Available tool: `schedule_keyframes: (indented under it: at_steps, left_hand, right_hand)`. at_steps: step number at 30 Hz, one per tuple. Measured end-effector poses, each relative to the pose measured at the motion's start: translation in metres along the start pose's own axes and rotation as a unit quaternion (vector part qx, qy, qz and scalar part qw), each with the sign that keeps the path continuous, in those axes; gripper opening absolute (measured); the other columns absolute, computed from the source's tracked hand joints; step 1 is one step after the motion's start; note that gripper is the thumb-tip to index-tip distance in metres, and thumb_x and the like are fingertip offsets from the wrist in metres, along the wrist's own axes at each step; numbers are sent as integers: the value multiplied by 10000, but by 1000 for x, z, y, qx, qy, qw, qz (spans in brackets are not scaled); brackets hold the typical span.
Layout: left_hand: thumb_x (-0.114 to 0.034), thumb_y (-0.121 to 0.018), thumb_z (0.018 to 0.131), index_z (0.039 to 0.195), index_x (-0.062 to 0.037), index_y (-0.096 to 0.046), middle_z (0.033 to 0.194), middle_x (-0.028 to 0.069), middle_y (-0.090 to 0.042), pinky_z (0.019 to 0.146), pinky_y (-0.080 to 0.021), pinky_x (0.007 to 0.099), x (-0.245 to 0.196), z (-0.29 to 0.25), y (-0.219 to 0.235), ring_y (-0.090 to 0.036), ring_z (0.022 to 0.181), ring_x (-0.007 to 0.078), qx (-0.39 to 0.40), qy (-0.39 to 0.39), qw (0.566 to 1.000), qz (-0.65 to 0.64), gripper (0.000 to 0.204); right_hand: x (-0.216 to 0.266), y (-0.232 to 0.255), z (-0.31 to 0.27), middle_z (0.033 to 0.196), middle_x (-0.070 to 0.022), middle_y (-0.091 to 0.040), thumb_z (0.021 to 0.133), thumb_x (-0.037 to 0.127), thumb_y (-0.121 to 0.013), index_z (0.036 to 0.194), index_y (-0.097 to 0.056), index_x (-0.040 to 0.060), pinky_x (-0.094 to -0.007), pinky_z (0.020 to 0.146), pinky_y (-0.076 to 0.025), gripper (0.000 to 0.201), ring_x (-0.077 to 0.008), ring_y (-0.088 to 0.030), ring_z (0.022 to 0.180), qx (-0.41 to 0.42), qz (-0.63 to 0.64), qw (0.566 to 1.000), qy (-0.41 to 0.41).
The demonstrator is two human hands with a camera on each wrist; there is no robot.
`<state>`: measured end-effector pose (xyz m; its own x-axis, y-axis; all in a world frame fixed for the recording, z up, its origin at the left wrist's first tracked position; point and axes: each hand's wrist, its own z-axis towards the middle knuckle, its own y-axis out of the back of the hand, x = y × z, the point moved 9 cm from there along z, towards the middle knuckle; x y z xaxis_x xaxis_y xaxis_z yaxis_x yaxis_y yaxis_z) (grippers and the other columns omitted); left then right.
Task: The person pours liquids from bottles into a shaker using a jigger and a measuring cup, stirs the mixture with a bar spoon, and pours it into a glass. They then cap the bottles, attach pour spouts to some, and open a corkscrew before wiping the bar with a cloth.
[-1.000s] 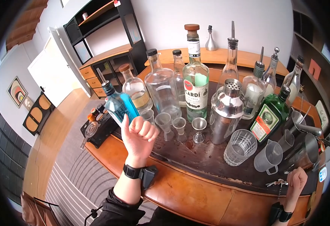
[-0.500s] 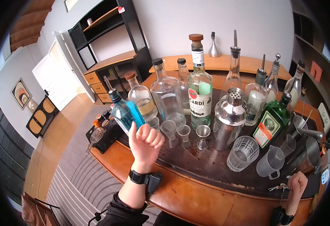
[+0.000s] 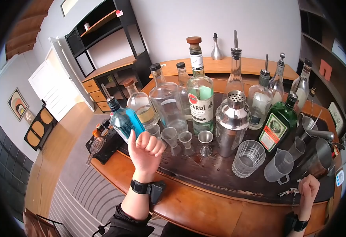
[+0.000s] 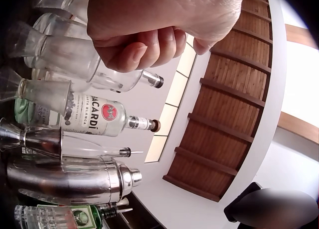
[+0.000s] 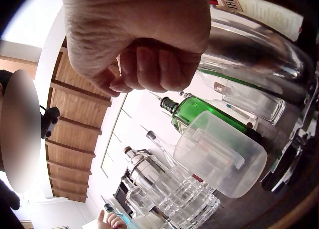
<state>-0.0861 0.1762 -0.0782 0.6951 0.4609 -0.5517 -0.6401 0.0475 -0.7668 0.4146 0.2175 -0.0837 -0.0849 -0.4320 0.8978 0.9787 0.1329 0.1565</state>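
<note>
My left hand (image 3: 146, 154) is raised in front of the blue bottle (image 3: 127, 120), fingers curled with nothing in them and the thumb up. Small clear jiggers (image 3: 169, 138) and a metal jigger (image 3: 205, 143) stand to its right. At the table's right front, my right hand (image 3: 308, 188) is curled into an empty fist beside a small silver metal item (image 3: 289, 192). In the right wrist view, a frosted plastic jug (image 5: 222, 154) and a green bottle (image 5: 199, 114) are beyond that fist. The left wrist view has my curled fingers (image 4: 144, 52) above the Bacardi bottle (image 4: 102, 116).
Several bottles line the back of the dark table top, with a steel shaker (image 3: 232, 122) and a cut-glass tumbler (image 3: 248, 158) before them. A large mixing vessel (image 3: 317, 158) stands at the right. A black caddy (image 3: 106, 148) occupies the left edge.
The head view has shifted slightly, moving the whole scene left in the picture. Both hands keep the same curled pose, and the bottles and glassware stay in place on the table.
</note>
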Motion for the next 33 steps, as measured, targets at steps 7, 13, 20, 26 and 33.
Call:
schedule_keyframes:
  at_steps: [7, 13, 20, 26, 33]
  left_hand:
    - [-500, -385, 1009, 583, -182, -275, 527, -53, -179, 460, -206, 273, -1, 0, -3, -186, 465, 105, 16, 1, 1000, -7, 542]
    - [-463, -388, 1025, 611, -178, -302, 552, -54, -206, 477, -205, 271, -1, -1, -7, -188, 493, 94, 39, 1, 999, -8, 510]
    - [-422, -404, 1035, 641, -145, -313, 557, -40, -211, 478, -202, 276, -6, 0, -5, -182, 494, 95, 66, -8, 998, -2, 490]
    - [-361, -389, 1054, 681, -127, -299, 580, -20, -210, 497, -205, 283, -6, 2, -5, -181, 500, 98, 131, -12, 991, 20, 449]
    - [-338, -368, 1065, 685, -121, -273, 595, -19, -197, 496, -220, 274, -5, 1, -7, -171, 514, 102, 149, -15, 988, 26, 448]
  right_hand:
    - [-6, 6, -2, 587, 16, -368, 885, 275, -623, 629, -400, 64, -257, 489, -242, 399, -82, -363, 518, -8, -49, 999, 6]
    - [10, -1, -1, 584, -28, -389, 843, 186, -618, 634, -410, 24, -291, 503, -277, 336, -123, -383, 526, -10, -93, 996, 14]
    - [32, -16, 5, 597, -25, -361, 884, 71, -620, 671, -445, 19, -287, 504, -288, 281, -116, -350, 546, 36, -112, 992, 49]
    - [35, -16, 5, 593, 14, -337, 922, 66, -604, 678, -408, 26, -263, 500, -260, 316, -63, -302, 567, 48, -57, 997, 34]
    - [31, -17, 4, 585, 22, -310, 936, 79, -597, 663, -383, 35, -260, 485, -241, 350, -51, -278, 558, 54, -50, 997, 30]
